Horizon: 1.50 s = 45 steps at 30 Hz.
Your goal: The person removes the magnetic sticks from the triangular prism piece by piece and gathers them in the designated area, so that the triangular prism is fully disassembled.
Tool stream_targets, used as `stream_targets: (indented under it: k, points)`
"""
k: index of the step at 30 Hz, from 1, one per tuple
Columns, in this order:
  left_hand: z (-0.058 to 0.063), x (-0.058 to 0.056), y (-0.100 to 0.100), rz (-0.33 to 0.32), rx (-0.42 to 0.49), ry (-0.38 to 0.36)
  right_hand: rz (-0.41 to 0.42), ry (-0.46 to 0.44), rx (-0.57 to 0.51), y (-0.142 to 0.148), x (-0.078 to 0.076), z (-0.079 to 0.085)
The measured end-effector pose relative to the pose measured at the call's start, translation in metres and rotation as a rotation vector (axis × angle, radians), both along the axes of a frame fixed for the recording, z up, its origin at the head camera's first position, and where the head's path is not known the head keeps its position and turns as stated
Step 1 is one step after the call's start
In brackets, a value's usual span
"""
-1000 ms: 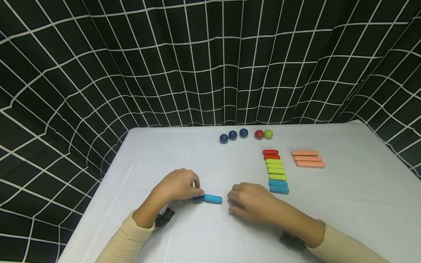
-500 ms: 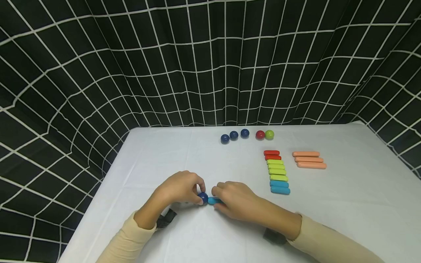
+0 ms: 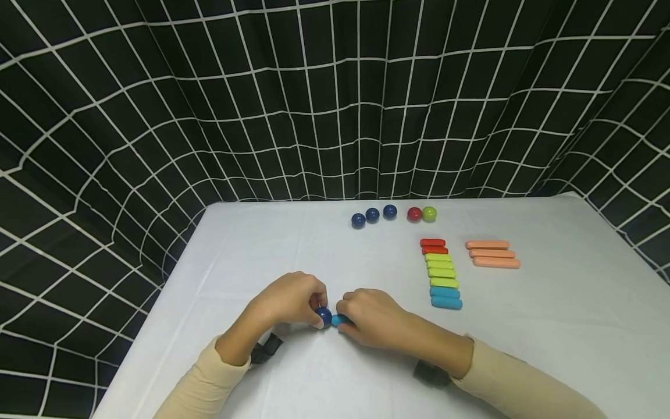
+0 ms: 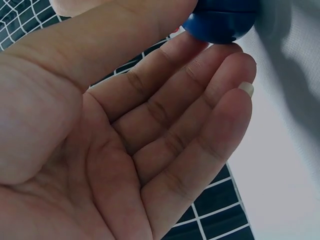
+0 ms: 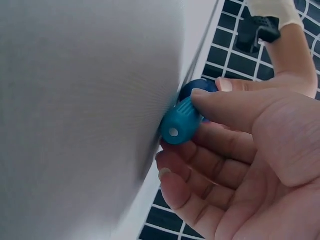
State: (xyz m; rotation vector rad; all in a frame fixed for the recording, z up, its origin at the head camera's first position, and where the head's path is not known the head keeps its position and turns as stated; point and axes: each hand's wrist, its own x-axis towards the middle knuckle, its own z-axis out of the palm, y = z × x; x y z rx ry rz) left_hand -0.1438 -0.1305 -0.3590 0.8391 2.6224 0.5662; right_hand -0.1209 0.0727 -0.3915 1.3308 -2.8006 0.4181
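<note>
Between thumb and fingers, my left hand pinches a dark blue ball on the white table. In the left wrist view the blue ball shows at the thumb and fingertips, partly cut off by the frame. My right hand pinches a light blue stick, most of it hidden under the fingers in the head view. The right wrist view shows the blue stick end-on, with a pale dot on its tip. Its far end meets or nearly meets the ball; I cannot tell whether they are joined.
Farther back stand several balls: dark blue, red and green. To the right lies a column of short sticks, red, yellow-green and blue, beside three orange sticks. A black grid curtain surrounds the table.
My right hand has moved left and taken hold of the light blue stick. The left hand with the ball has shifted slightly right. Over the last half second both hands stay nearly still.
</note>
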Motion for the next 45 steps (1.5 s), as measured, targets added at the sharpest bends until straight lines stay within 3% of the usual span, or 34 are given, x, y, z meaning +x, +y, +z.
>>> stream_targets:
  k: [18,26,34,45]
  points:
    - [-0.002,0.002,0.001,0.004,0.002,0.012,0.013,-0.016,0.005,-0.001,0.0,-0.002]
    - [-0.002,0.001,0.0,0.009,-0.007,0.001,0.021,-0.029,-0.014,0.009,0.004,0.006]
    - [0.0,0.003,0.001,0.022,-0.007,-0.002,-0.065,-0.044,-0.081,0.033,0.005,0.016]
    - [0.001,0.003,0.0,0.029,-0.017,0.0,-0.179,0.008,-0.153,0.079,0.001,0.014]
